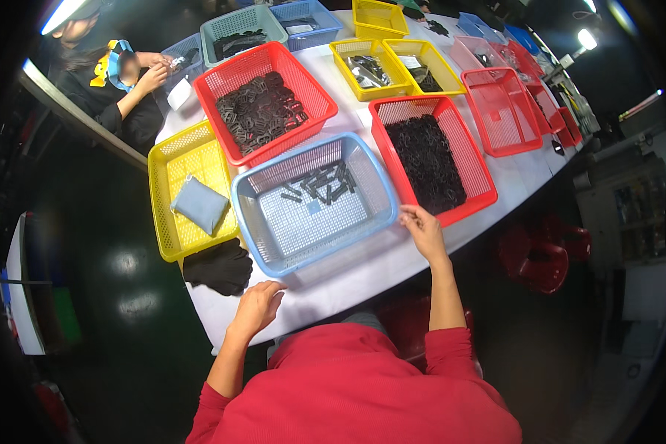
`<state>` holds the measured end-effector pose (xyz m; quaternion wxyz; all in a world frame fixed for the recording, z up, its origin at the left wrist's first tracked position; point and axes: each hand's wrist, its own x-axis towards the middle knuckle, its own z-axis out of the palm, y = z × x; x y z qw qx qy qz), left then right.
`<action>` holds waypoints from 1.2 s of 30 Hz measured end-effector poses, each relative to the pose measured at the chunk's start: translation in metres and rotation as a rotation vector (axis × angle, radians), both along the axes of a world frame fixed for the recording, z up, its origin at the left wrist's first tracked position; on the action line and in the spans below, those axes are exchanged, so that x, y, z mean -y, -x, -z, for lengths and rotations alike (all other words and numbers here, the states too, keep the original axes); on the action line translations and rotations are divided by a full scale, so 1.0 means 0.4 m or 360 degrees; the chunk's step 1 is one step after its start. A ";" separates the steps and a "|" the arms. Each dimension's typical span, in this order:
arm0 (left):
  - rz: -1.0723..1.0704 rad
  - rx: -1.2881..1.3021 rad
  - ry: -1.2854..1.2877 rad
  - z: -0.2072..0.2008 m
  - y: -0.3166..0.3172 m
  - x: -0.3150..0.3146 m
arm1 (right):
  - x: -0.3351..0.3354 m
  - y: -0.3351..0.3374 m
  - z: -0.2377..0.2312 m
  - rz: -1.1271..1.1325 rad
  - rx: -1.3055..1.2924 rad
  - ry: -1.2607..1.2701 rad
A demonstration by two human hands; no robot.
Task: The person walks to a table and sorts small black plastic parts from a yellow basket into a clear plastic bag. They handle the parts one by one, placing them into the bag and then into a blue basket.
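Observation:
My left hand (257, 305) rests on the white table (362, 270) near its front edge, fingers loosely curled and holding nothing, just right of a black cloth (219, 266). My right hand (422, 228) sits at the near corner of a red basket (481, 194) full of small black parts, beside the blue basket (253, 222); its fingertips are pinched together, and whether a part is between them is too small to tell. The blue basket holds several black strips (320, 183).
A yellow basket (164, 214) with a grey pouch (199, 203) stands at the left. Behind are a red basket (312, 89) of black buckles, more yellow, red and blue baskets, and another person (111, 89) working at the far left corner. Red stools (536, 259) stand at the right.

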<state>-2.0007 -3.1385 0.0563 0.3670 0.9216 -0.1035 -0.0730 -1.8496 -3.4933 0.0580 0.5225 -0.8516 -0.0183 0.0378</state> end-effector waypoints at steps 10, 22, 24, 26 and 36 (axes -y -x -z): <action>-0.0438 0.0000 0.0182 -0.025 -0.275 0.268 | 0.098 -0.607 -0.063 -0.0099 0.0328 0.0119; -0.0522 0.0073 -0.0012 -0.052 -0.565 0.327 | 0.139 -1.012 0.021 -0.0069 0.0125 0.0655; -0.0509 0.0133 -0.0013 -0.051 -0.576 0.332 | 0.099 -1.065 0.014 -0.0072 0.0022 0.1211; -0.0496 0.0066 0.0001 -0.040 -0.575 0.337 | 0.052 -1.113 0.013 -0.0029 -0.0325 0.1594; -0.0580 -0.0032 0.0098 -0.014 -0.528 0.347 | -0.018 -1.233 0.267 0.0762 -0.1207 -0.0801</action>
